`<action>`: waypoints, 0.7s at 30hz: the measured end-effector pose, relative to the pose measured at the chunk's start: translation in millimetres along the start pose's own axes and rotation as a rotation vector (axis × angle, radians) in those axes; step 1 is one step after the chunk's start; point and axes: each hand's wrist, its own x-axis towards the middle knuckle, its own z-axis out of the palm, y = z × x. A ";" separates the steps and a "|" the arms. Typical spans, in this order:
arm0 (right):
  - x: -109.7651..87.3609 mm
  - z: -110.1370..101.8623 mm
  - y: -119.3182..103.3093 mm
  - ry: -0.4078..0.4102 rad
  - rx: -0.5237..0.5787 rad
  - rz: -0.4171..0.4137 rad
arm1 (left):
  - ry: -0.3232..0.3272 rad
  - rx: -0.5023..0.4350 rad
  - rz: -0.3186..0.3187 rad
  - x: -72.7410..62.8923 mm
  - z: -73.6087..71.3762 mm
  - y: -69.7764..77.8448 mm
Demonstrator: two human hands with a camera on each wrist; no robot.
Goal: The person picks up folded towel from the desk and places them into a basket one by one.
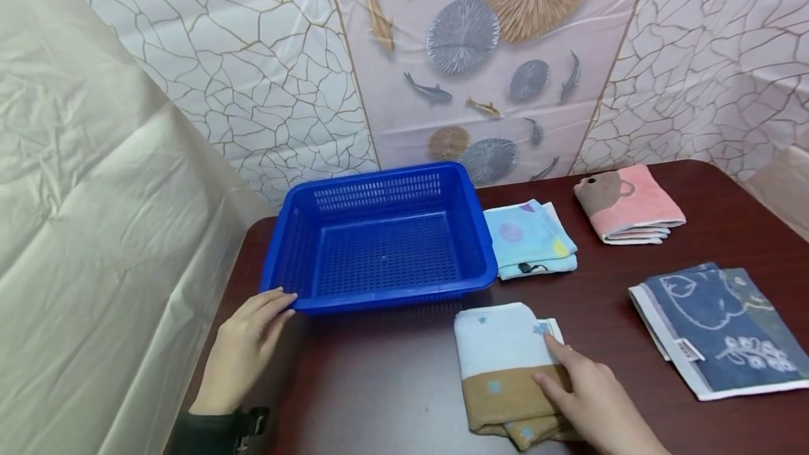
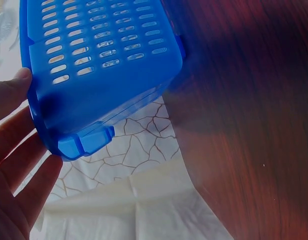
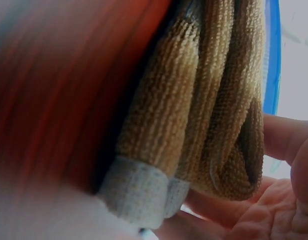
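Observation:
A blue plastic basket point(image 1: 385, 297) with slotted walls stands on the table; its inside shows only its perforated floor. My left hand point(image 1: 243, 343) holds its near-left corner, the thumb and fingers about the rim point(image 2: 36, 100). In front of the basket lies a folded white-and-brown towel point(image 1: 499, 357) with blue stars. My right hand point(image 1: 590, 392) grips this towel's right side, with the index finger and thumb over its top. In the right wrist view the towel's brown folded layers point(image 3: 189, 110) stand close to the palm; part of the fingers is hidden behind them.
A folded light-blue towel point(image 1: 527, 237) lies against the basket's right side. Farther right are a folded pink towel point(image 1: 645, 195) at the back and a folded dark-blue towel point(image 1: 727, 328) nearer me. A patterned cloth point(image 1: 284, 69) hangs behind the dark wooden table point(image 1: 373, 385).

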 end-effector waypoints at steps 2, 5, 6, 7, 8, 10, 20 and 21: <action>-0.3 4.9 -9.5 -0.004 0.003 -0.002 | -0.005 0.002 -0.005 0.4 0.3 0.5; -0.2 13.5 -23.2 -0.001 0.022 -0.024 | -0.008 0.005 -0.007 0.6 0.7 0.5; 0.0 16.6 -27.7 -0.002 0.029 -0.034 | -0.008 0.005 -0.008 0.6 0.9 0.5; 0.0 19.5 -32.3 -0.004 0.037 -0.046 | -0.007 0.003 -0.007 0.9 1.2 0.4; -0.1 22.8 -36.7 -0.001 0.049 -0.061 | -0.007 0.003 -0.006 1.0 1.4 0.3; -0.5 29.5 -45.4 0.006 0.071 -0.094 | -0.006 0.003 -0.010 1.0 1.7 0.3; 1.9 53.2 -86.1 -0.067 0.206 -0.088 | 0.004 -0.011 -0.029 0.0 3.1 -0.2; 2.3 54.3 -88.6 -0.073 0.212 -0.086 | 0.004 -0.013 -0.031 -0.2 3.5 -0.1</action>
